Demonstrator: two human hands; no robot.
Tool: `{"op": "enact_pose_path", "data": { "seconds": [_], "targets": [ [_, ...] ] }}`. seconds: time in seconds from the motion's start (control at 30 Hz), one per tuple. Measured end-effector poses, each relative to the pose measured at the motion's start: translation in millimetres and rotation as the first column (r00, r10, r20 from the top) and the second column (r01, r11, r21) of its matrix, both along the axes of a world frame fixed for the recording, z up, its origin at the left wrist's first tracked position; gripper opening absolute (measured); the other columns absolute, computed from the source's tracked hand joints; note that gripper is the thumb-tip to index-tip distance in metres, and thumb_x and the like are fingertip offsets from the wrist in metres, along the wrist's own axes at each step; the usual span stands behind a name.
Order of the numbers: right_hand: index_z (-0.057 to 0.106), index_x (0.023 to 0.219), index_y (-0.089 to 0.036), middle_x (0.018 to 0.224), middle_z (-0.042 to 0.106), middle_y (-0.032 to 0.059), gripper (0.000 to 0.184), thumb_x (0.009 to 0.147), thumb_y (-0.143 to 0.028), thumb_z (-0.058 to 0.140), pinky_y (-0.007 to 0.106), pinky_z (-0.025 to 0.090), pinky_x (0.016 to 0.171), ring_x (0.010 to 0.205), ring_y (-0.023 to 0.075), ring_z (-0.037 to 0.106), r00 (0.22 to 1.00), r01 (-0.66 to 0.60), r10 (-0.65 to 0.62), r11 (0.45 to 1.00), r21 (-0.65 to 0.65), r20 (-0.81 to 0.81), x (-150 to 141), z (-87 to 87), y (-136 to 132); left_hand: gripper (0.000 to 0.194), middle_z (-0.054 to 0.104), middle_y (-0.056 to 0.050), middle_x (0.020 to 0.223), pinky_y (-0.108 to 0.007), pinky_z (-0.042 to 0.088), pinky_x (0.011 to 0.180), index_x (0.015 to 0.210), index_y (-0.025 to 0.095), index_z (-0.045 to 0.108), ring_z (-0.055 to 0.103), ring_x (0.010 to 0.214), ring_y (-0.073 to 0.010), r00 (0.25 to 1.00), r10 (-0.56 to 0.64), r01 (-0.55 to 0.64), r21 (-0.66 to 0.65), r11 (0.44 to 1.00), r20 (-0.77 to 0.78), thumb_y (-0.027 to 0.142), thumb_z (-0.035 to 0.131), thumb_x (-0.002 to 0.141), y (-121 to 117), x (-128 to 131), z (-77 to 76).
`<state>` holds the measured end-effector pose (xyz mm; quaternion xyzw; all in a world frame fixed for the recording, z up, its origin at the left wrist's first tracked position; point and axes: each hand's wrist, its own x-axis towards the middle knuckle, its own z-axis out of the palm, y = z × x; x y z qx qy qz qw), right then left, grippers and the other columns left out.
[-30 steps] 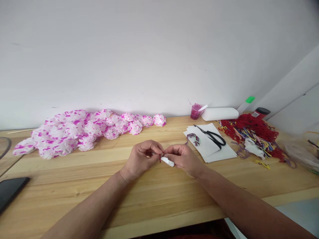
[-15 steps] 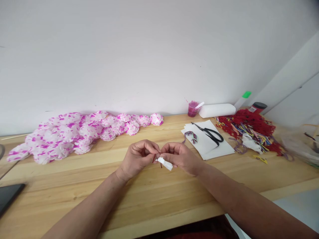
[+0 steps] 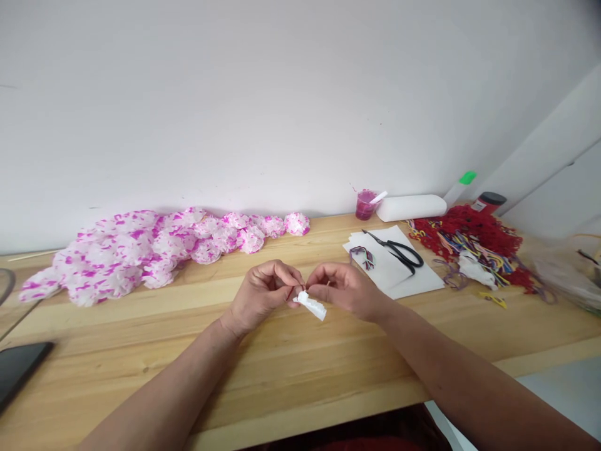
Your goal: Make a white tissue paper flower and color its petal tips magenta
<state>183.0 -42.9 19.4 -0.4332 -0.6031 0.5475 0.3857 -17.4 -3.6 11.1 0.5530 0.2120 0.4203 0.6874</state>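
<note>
My left hand [image 3: 265, 291] is closed in a pinch at the narrow end of a small pleated piece of white tissue paper [image 3: 313, 307]. A short dark red strand of yarn [image 3: 303, 289] shows between the fingertips at that end, mostly hidden. My right hand [image 3: 347, 291] is closed too, its thumb and forefinger pinching at the yarn. The paper's wide end hangs free below the right fingers, over the wooden table [image 3: 282, 376].
White-and-magenta tissue pompoms [image 3: 126, 250] lie along the wall at left. Black scissors [image 3: 401, 252] and yarn pieces [image 3: 364, 257] rest on white paper sheets [image 3: 417, 282]. Beyond are a cup of magenta liquid [image 3: 366, 205], a red yarn heap [image 3: 479, 228] and a dark tablet-like object [image 3: 21, 369].
My right hand has drawn slightly up and away from my left. The yarn loop and its hanging end no longer show, and more of the white tissue paper is visible.
</note>
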Motion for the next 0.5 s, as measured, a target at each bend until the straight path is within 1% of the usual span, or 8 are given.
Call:
{"op": "enact_pose_path", "data": {
  "seconds": [0.03, 0.1, 0.17, 0.23, 0.3, 0.33, 0.4, 0.5],
  "targets": [
    [0.064, 0.085, -0.016, 0.072, 0.059, -0.0005, 0.032, 0.08, -0.047, 0.072, 0.024, 0.037, 0.056, 0.063, 0.0102, 0.049, 0.999, -0.033, 0.032, 0.999, -0.03, -0.042, -1.9, -1.0, -0.2, 0.02, 0.07, -0.005, 0.078, -0.02, 0.054, 0.053, 0.07, 0.012, 0.061, 0.064, 0.056, -0.0093, 1.0, -0.005, 0.005, -0.003, 1.0, -0.001, 0.02, 0.08, 0.074, -0.3, 0.1, 0.4],
    [0.061, 0.08, -0.017, 0.069, 0.056, -0.0019, 0.032, 0.079, -0.046, 0.074, 0.024, 0.035, 0.055, 0.06, 0.0092, 0.046, 0.996, -0.034, 0.031, 0.999, -0.038, -0.086, -2.9, -1.4, -0.4, 0.02, 0.07, -0.004, 0.078, -0.02, 0.054, 0.052, 0.07, 0.012, 0.062, 0.064, 0.055, -0.0087, 1.0, -0.007, 0.007, -0.012, 1.0, 0.003, 0.02, 0.08, 0.073, -0.1, -0.3, 0.3],
    [0.059, 0.079, -0.017, 0.068, 0.054, -0.0026, 0.026, 0.081, -0.041, 0.071, 0.024, 0.034, 0.054, 0.058, 0.0087, 0.044, 0.999, 0.024, -0.023, 1.0, 0.015, -0.035, 1.2, 1.0, 0.6, 0.021, 0.07, -0.004, 0.079, -0.02, 0.054, 0.051, 0.071, 0.013, 0.061, 0.064, 0.054, -0.0089, 1.0, 0.004, -0.004, -0.031, 1.0, 0.01, 0.022, 0.08, 0.074, 0.8, -1.3, -0.8],
    [0.059, 0.08, -0.018, 0.071, 0.055, -0.002, 0.019, 0.083, -0.035, 0.068, 0.024, 0.034, 0.053, 0.059, 0.009, 0.044, 0.991, 0.108, -0.116, 0.989, 0.101, 0.072, 8.0, 4.6, 2.4, 0.022, 0.069, -0.004, 0.079, -0.021, 0.054, 0.05, 0.072, 0.014, 0.061, 0.064, 0.054, -0.0095, 1.0, 0.014, -0.013, -0.05, 0.999, 0.015, 0.024, 0.081, 0.073, 2.1, -2.3, -2.1],
    [0.062, 0.086, -0.019, 0.079, 0.06, 0.0003, 0.016, 0.082, -0.033, 0.068, 0.024, 0.038, 0.057, 0.066, 0.011, 0.05, 0.974, 0.166, -0.187, 0.973, 0.163, 0.126, 13.2, 7.0, 4.0, 0.024, 0.069, -0.004, 0.079, -0.021, 0.054, 0.049, 0.072, 0.014, 0.061, 0.064, 0.054, -0.0095, 1.0, 0.014, -0.013, -0.057, 0.998, 0.013, 0.026, 0.081, 0.072, 2.8, -2.5, -2.9],
    [0.063, 0.089, -0.019, 0.085, 0.062, 0.0017, 0.018, 0.082, -0.034, 0.069, 0.025, 0.041, 0.06, 0.072, 0.0123, 0.053, 0.974, 0.171, -0.191, 0.971, 0.166, 0.119, 13.9, 7.3, 4.3, 0.024, 0.069, -0.004, 0.078, -0.021, 0.054, 0.049, 0.072, 0.014, 0.061, 0.064, 0.054, -0.0095, 1.0, 0.012, -0.012, -0.055, 0.998, 0.01, 0.026, 0.081, 0.072, 2.8, -2.3, -3.0],
    [0.064, 0.095, -0.018, 0.09, 0.064, 0.0032, 0.025, 0.081, -0.038, 0.072, 0.026, 0.044, 0.066, 0.08, 0.0142, 0.057, 0.991, 0.114, -0.119, 0.988, 0.1, 0.052, 11.1, 5.4, 3.7, 0.024, 0.069, -0.004, 0.077, -0.021, 0.054, 0.051, 0.072, 0.013, 0.061, 0.064, 0.054, -0.0097, 1.0, 0.002, -0.002, -0.046, 0.999, -0.002, 0.026, 0.081, 0.073, 2.4, -1.4, -2.7],
    [0.065, 0.092, -0.016, 0.082, 0.064, 0.002, 0.032, 0.078, -0.044, 0.076, 0.026, 0.043, 0.063, 0.072, 0.0127, 0.056, 0.996, -0.018, 0.015, 0.999, -0.027, -0.082, 0.8, -0.5, 1.0, 0.024, 0.069, -0.004, 0.078, -0.021, 0.054, 0.052, 0.071, 0.012, 0.061, 0.064, 0.053, -0.0093, 1.0, -0.013, 0.012, -0.044, 0.999, -0.023, 0.024, 0.082, 0.072, 1.5, 0.0, -1.5]
  ]
}}
